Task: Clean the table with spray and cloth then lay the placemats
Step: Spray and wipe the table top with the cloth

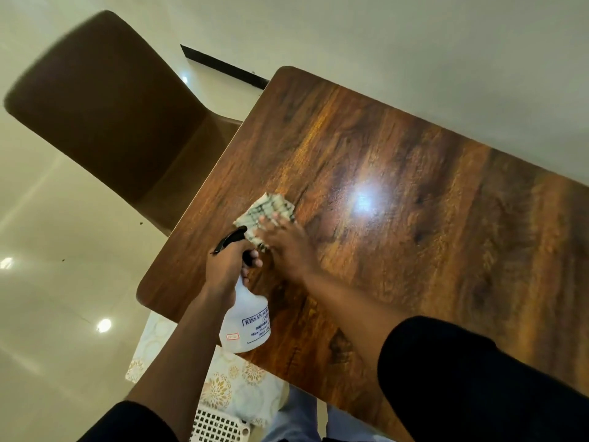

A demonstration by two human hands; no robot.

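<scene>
Head view. The right hand lies flat on the checked cloth, fingers spread and pressed down, the cloth reaching out past the fingertips toward the far left corner of the table. The left hand is wrapped around the neck of the spray bottle, one finger near the trigger; the bottle is upright just beside the right wrist. Unwiped surface lies mostly to the right, so the right hand is judged better placed. Patterned placemats wait below the near edge.
</scene>
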